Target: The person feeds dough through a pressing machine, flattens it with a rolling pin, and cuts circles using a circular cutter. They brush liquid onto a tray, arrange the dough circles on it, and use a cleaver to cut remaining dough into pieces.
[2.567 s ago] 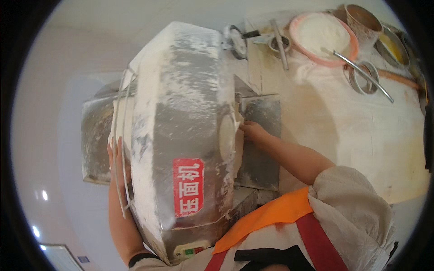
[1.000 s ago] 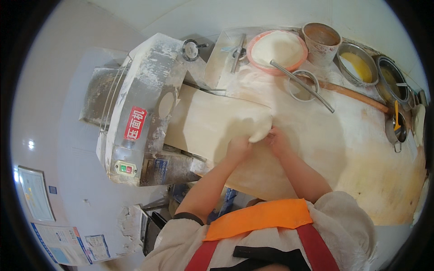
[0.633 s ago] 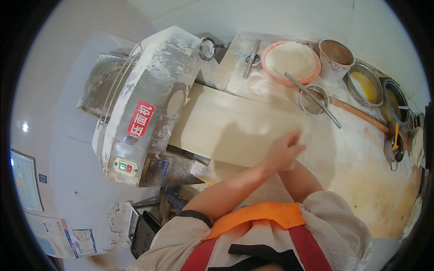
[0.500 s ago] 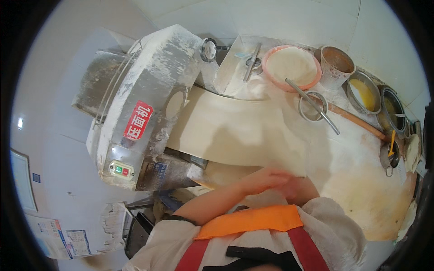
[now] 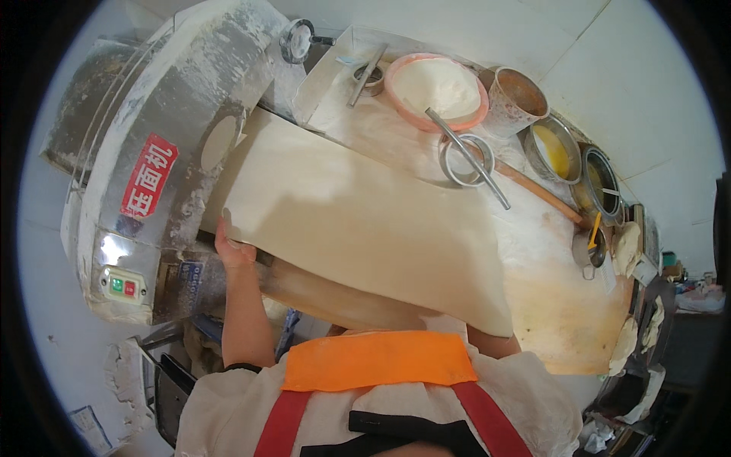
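Note:
A broad, pale dough sheet [image 5: 358, 221] stretches from the dough-pressing machine [image 5: 190, 114] across the floury table. At its near left edge, beside the machine's outlet, my left hand [image 5: 234, 247] grips the edge, with the thumb showing and some fingers tucked behind the dough. My right forearm runs under the sheet's near right corner; the dough covers my right hand, so its fingers cannot be seen. The near edge of the sheet hangs over toward my orange-trimmed apron [image 5: 377, 362].
Along the back stand a pink bowl of flour [image 5: 438, 87], a floury bucket [image 5: 518, 99], a metal bowl with yellow contents [image 5: 554, 148] and a dark-rimmed pot [image 5: 601, 179]. A ring-shaped metal tool with a bar [image 5: 466, 160] lies by a wooden rolling pin [image 5: 541, 194].
My hands, together near the dough's front edge before, have parted. The left has reached over to the machine side; the right has gone under the sheet. The whole view has shifted right.

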Demonstrator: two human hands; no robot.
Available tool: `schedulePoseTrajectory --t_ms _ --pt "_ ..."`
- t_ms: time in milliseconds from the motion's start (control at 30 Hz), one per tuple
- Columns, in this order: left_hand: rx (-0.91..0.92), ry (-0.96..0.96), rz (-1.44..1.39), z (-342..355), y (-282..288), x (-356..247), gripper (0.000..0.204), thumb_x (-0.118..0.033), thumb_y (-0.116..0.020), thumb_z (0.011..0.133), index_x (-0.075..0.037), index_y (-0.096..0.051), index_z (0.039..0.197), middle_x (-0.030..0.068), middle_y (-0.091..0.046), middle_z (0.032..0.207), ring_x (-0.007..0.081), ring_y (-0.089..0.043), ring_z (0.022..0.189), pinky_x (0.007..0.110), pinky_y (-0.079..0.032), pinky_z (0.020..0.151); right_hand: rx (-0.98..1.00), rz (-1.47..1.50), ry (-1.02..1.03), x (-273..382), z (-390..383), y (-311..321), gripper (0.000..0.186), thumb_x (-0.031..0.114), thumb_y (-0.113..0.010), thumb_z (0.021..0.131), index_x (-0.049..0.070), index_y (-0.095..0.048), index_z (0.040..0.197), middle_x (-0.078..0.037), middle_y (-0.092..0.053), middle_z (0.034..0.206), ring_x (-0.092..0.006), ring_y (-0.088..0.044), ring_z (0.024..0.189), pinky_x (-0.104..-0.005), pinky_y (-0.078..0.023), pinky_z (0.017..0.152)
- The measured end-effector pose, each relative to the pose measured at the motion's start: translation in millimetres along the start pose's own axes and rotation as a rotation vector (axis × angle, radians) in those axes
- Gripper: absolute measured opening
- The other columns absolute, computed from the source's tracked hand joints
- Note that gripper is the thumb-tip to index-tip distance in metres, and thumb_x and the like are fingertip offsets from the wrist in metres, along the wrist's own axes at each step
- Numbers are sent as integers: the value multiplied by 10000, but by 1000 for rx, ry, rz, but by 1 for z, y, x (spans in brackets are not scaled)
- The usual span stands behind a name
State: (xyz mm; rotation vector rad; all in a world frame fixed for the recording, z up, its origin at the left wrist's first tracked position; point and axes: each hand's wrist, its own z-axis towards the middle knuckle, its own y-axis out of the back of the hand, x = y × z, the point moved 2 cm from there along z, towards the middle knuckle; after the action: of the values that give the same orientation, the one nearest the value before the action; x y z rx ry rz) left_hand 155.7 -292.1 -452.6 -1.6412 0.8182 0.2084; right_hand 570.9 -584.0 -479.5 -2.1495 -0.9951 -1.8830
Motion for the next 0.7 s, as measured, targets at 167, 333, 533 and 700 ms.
schedulePoseTrajectory --t_ms 167,333,533,700 --pt "-341 36 168 -14 18 34 447 -325 -525 969 -13 -491 1288 116 -569 1245 295 -544 1148 440 -443 1000 -21 -210 87 -11 -7 33 391 147 -547 874 16 -551 1243 -147 -593 1222 -280 -557 1112 -414 -433 968" --pt "-414 126 244 -28 47 57 385 -327 -542 964 -43 -527 1224 93 -585 1210 293 -568 1101 439 -482 951 -38 -387 207 -31 -16 78 398 160 -545 883 16 -547 1255 -151 -585 1241 -287 -547 1136 -417 -423 985" --pt "-513 247 425 -82 28 107 370 -269 -530 968 -44 -508 1261 113 -571 1238 311 -561 1127 447 -483 958 -112 -582 348 -75 -34 169 408 175 -543 894 16 -541 1270 -156 -576 1263 -294 -534 1165 -420 -410 1005" --pt "-451 259 497 -146 -8 164 401 -177 -494 975 35 -443 1312 177 -522 1312 358 -528 1184 484 -492 953 -269 -753 380 -132 -68 289 416 189 -542 904 16 -537 1282 -159 -568 1282 -301 -523 1190 -423 -400 1021"
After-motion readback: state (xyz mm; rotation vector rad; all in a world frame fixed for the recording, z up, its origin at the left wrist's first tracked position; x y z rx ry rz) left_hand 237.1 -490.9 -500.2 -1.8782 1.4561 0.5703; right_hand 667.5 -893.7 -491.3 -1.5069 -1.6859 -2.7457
